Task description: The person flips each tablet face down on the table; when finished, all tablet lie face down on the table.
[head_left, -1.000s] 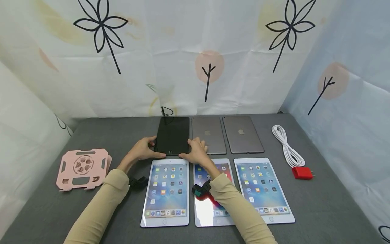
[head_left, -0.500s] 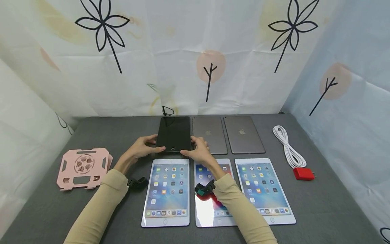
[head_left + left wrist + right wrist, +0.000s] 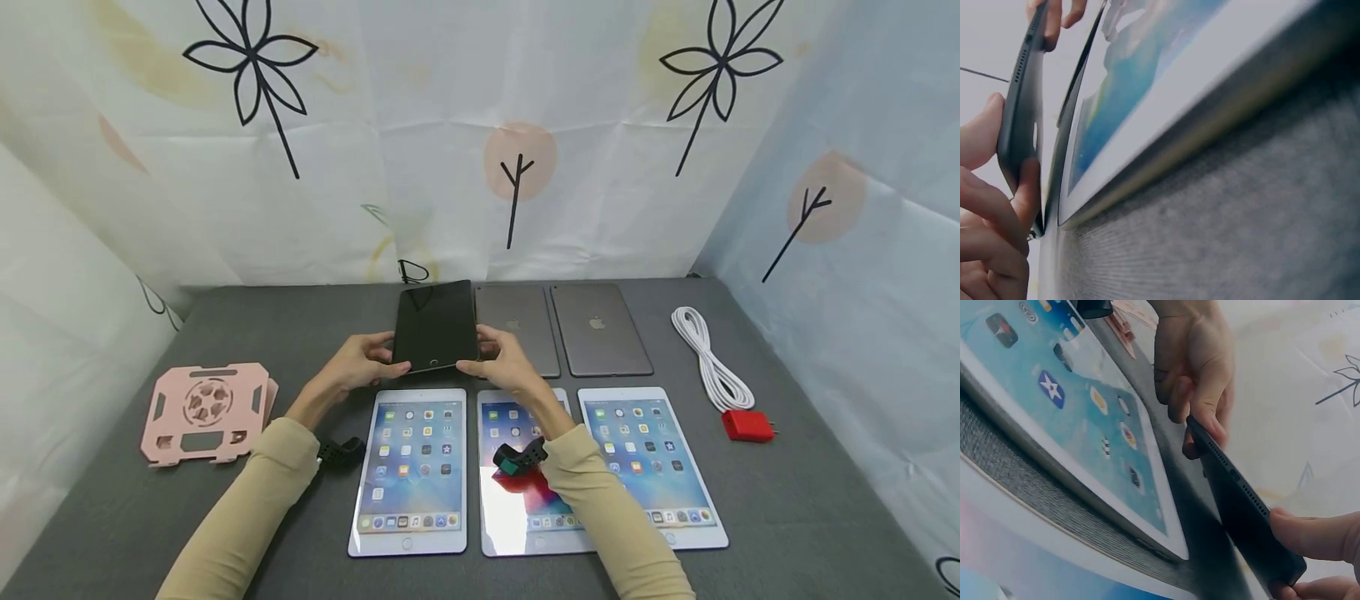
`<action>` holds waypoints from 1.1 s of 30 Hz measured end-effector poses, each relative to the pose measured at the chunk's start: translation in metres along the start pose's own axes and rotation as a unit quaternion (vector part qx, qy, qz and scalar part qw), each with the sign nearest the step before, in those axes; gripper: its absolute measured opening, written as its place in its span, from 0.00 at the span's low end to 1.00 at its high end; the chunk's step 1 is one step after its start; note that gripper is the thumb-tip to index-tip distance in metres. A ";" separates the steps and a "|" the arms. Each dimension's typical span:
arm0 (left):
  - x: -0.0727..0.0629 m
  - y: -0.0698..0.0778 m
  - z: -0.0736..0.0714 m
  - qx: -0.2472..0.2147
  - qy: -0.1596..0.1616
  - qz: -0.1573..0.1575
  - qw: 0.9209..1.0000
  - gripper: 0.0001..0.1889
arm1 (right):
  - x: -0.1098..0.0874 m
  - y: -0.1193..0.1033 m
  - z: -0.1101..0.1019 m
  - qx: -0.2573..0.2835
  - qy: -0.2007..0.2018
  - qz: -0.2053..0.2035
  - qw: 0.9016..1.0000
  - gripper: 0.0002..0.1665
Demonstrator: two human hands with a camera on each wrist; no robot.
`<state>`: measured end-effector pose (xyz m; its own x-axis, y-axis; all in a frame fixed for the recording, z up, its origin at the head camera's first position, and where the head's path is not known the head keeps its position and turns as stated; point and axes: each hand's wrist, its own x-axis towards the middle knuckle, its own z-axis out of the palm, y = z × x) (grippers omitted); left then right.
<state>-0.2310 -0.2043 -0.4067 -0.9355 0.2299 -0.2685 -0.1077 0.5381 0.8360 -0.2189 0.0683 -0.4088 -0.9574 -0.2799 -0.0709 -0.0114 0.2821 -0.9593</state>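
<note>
– Which step rn?
– Lift/tilt stage, I'd judge. My left hand [image 3: 356, 363] & right hand [image 3: 508, 363] each pinch a near corner of the black tablet [image 3: 437, 323] betw. thumb and fingers. It's just beyond the left white tablet [image 3: 411, 472], near edge up off the desk [image 3: 795, 517]; far edge, can't tell.
– Next move?
– Prob. calls for both grips firm & level. Gotta mind the gray tablet [image 3: 519, 311], beyond and right of that white one, w/ my right hand so close.
</note>
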 end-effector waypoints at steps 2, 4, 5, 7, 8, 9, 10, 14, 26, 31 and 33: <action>0.001 0.003 0.002 0.001 0.000 -0.002 1.000 0.46 | -0.002 -0.003 -0.004 0.003 -0.002 0.002 1.000 0.44; 0.001 0.006 0.004 0.004 -0.002 -0.004 1.000 0.46 | -0.005 -0.005 -0.009 0.007 -0.004 0.007 1.000 0.45; 0.001 0.008 0.006 0.004 -0.003 -0.005 1.000 0.47 | -0.006 -0.006 -0.011 0.009 -0.004 0.010 1.000 0.45; 0.002 0.013 0.008 0.005 -0.006 -0.008 1.000 0.46 | -0.007 -0.007 -0.017 0.009 -0.002 0.014 1.000 0.45; 0.002 0.015 0.010 0.002 -0.008 -0.009 1.000 0.46 | -0.008 -0.008 -0.020 0.010 0.000 0.017 1.000 0.45; 0.002 0.017 0.012 -0.003 -0.011 -0.010 1.000 0.46 | -0.009 -0.008 -0.023 0.012 0.001 0.018 1.000 0.46; 0.002 0.020 0.013 -0.009 -0.014 -0.011 1.000 0.46 | -0.010 -0.008 -0.026 0.016 0.002 0.020 1.000 0.45; 0.004 0.028 0.021 -0.040 -0.026 -0.009 0.999 0.46 | -0.012 -0.007 -0.038 0.040 0.016 0.031 0.999 0.44; 0.017 0.040 0.045 -0.013 -0.038 0.010 0.999 0.47 | -0.015 -0.005 -0.055 0.093 0.034 0.018 0.995 0.44; 0.021 0.038 0.054 -0.023 -0.060 0.011 0.998 0.51 | -0.018 -0.009 -0.060 0.099 0.031 0.004 0.995 0.46; 0.023 0.037 0.057 -0.026 -0.060 0.011 0.998 0.53 | -0.019 -0.011 -0.061 0.098 0.027 0.001 0.995 0.47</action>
<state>-0.2370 -0.1328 -0.4095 -0.8915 0.3382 -0.3015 -0.1070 0.4894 0.8655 -0.2178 0.1263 -0.3806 -0.9717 -0.2277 -0.0633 0.0421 0.0967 -0.9944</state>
